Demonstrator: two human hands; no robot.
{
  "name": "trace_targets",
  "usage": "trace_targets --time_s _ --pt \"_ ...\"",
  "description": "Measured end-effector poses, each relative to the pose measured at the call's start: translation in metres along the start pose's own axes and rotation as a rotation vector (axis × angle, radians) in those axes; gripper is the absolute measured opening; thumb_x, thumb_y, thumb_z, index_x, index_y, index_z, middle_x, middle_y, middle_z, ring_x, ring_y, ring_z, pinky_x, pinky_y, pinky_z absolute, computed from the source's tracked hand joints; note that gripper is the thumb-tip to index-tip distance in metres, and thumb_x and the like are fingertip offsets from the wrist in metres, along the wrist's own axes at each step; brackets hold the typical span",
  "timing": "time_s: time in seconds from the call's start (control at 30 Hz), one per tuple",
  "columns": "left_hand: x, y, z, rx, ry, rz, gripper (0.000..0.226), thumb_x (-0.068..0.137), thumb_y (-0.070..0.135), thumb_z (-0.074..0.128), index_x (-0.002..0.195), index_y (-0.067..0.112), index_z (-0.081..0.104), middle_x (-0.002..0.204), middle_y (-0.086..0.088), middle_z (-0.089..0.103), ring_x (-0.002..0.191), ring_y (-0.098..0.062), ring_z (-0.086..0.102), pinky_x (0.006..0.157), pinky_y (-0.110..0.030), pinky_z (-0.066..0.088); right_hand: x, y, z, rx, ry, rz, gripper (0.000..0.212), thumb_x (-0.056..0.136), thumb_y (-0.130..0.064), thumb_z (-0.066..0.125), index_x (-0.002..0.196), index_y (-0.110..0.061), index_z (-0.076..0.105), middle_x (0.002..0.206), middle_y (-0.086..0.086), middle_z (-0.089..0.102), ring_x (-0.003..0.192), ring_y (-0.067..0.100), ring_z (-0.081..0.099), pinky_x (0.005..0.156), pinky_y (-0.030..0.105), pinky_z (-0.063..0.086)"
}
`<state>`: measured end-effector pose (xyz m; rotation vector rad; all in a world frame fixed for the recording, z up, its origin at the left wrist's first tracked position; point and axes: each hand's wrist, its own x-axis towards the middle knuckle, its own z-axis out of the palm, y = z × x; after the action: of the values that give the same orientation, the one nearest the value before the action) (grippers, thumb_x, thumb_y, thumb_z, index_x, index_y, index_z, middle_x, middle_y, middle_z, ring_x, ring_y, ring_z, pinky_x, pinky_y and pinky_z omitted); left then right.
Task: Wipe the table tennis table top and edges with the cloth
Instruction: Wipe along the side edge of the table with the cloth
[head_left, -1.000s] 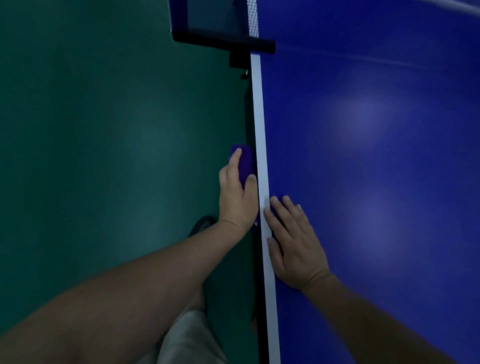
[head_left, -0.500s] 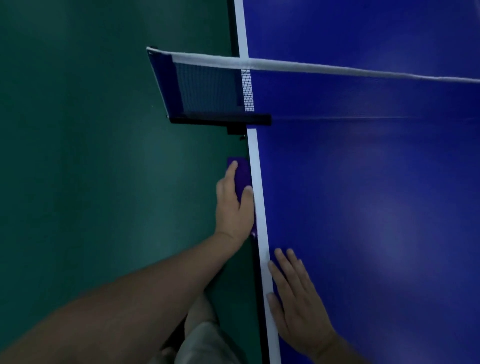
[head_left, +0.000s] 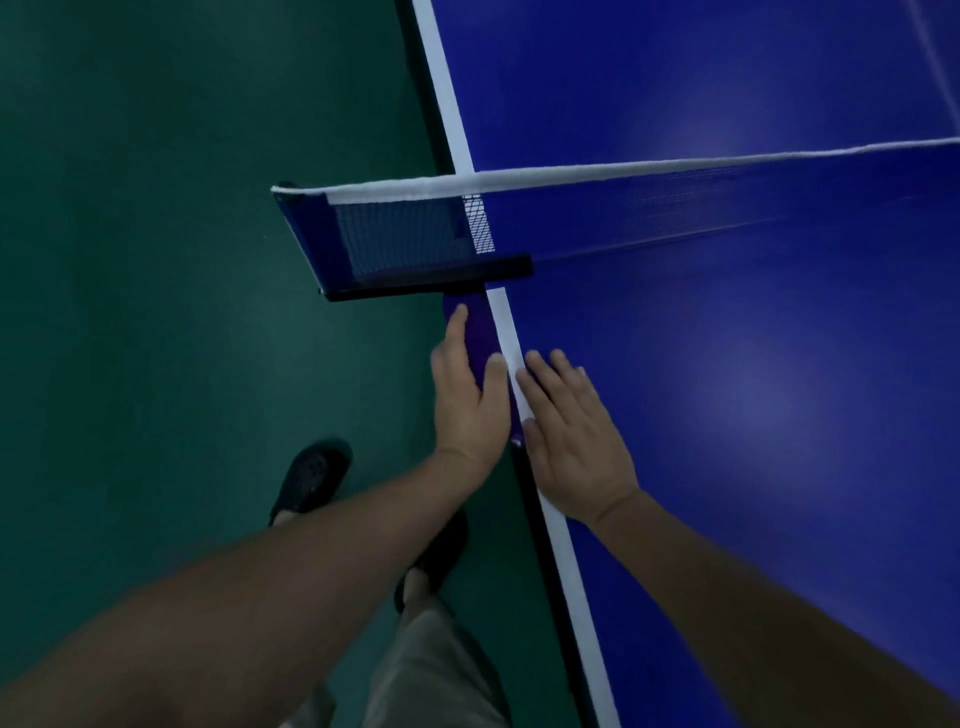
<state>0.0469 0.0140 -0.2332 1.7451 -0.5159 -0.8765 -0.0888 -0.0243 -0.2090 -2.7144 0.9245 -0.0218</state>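
A purple cloth (head_left: 480, 332) is pressed against the side edge of a blue table (head_left: 727, 364) by the left hand (head_left: 467, 400), just short of the black net clamp (head_left: 426, 283). The cloth is pinned between the palm and the table's edge, with its far end seen past the fingertips and touching the underside of the clamp; a small corner of it is seen below the heel of the hand. The left fingers (head_left: 457, 325) are held nearly straight along the cloth on its outer side, while the thumb is laid over its upper edge beside the white sideline (head_left: 506, 332). The right hand (head_left: 571, 441) is rested flat on the table top just beside the left, its fingers (head_left: 540, 384) stretched out and relaxed across the sideline, with nothing held; the cloth is not touched by them as far as can be seen. The net (head_left: 675, 218) is stretched across the table beyond both hands. Below, a dark shoe (head_left: 311, 478) and a light trouser leg (head_left: 431, 670) are seen on the green floor (head_left: 156, 260).
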Motion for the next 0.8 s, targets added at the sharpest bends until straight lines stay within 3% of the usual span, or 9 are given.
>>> trace_targets --time_s 0.13,0.23,0.37,0.47,0.57,0.63,0.7,0.8 --pt "-0.053 -0.013 -0.009 0.002 -0.145 -0.003 0.064 0.100 0.015 0.051 0.148 0.042 0.018 0.141 0.006 0.032 0.119 0.025 0.032 0.094 0.005 0.024 -0.001 -0.001 0.000 -0.024 0.023 0.025 0.049 0.099 -0.016 0.039 0.146 -0.002 0.044 0.156 0.012 0.038 0.148 0.031 0.028 0.120 0.050 0.026" --pt "-0.048 -0.015 -0.016 -0.009 -0.219 -0.038 0.066 0.099 0.013 0.054 0.148 0.042 0.019 0.140 0.008 0.030 0.118 0.026 0.031 0.095 0.005 0.023 0.001 -0.003 0.000 -0.053 0.025 0.026 0.048 0.099 -0.014 0.039 0.145 -0.001 0.045 0.154 0.014 0.040 0.146 0.034 0.031 0.118 0.053 0.029" --pt "-0.015 -0.009 -0.008 -0.029 -0.157 -0.166 0.064 0.100 0.017 0.051 0.154 0.032 0.020 0.146 0.002 0.027 0.111 0.017 0.035 0.090 0.008 0.022 -0.003 -0.003 0.002 -0.049 0.037 0.052 0.046 0.101 -0.013 0.037 0.144 -0.001 0.047 0.154 0.016 0.039 0.145 0.037 0.032 0.120 0.051 0.025" --pt "-0.042 -0.015 -0.009 0.001 -0.230 -0.161 0.066 0.099 0.015 0.051 0.155 0.031 0.019 0.142 0.011 0.025 0.109 0.033 0.029 0.086 0.011 0.021 -0.005 -0.002 0.000 -0.026 0.016 0.108 0.045 0.102 -0.015 0.036 0.144 -0.002 0.049 0.155 0.016 0.038 0.146 0.036 0.030 0.122 0.047 0.020" --pt "-0.089 -0.029 -0.025 0.018 -0.413 -0.181 0.069 0.098 0.014 0.053 0.154 0.034 0.018 0.135 0.029 0.022 0.110 0.037 0.025 0.085 0.011 0.022 -0.011 -0.010 -0.003 -0.015 0.039 0.261 0.045 0.103 -0.018 0.037 0.143 -0.004 0.049 0.155 0.016 0.038 0.146 0.037 0.030 0.122 0.049 0.022" --pt "-0.102 -0.032 -0.029 0.053 -0.489 -0.187 0.072 0.097 0.014 0.055 0.154 0.034 0.016 0.135 0.030 0.022 0.109 0.038 0.025 0.083 0.012 0.023 -0.020 -0.023 -0.001 0.020 0.090 0.458 0.046 0.104 -0.021 0.036 0.145 -0.005 0.047 0.157 0.015 0.036 0.148 0.036 0.027 0.121 0.052 0.023" --pt "-0.106 -0.031 -0.030 0.080 -0.551 -0.224 0.076 0.095 0.013 0.058 0.155 0.032 0.015 0.142 0.018 0.026 0.113 0.031 0.031 0.087 0.009 0.026 -0.042 -0.044 0.005 0.081 0.149 0.642 0.045 0.105 -0.021 0.039 0.146 -0.004 0.046 0.158 0.014 0.034 0.149 0.036 0.024 0.121 0.053 0.023" --pt "-0.122 -0.028 -0.039 0.145 -0.711 -0.226 0.078 0.094 0.010 0.061 0.156 0.022 0.015 0.154 0.001 0.031 0.133 -0.003 0.039 0.110 -0.016 0.032 -0.102 -0.085 0.016 0.119 0.155 0.802 0.045 0.103 -0.017 0.046 0.145 -0.001 0.047 0.158 0.016 0.034 0.149 0.037 0.022 0.120 0.054 0.026"
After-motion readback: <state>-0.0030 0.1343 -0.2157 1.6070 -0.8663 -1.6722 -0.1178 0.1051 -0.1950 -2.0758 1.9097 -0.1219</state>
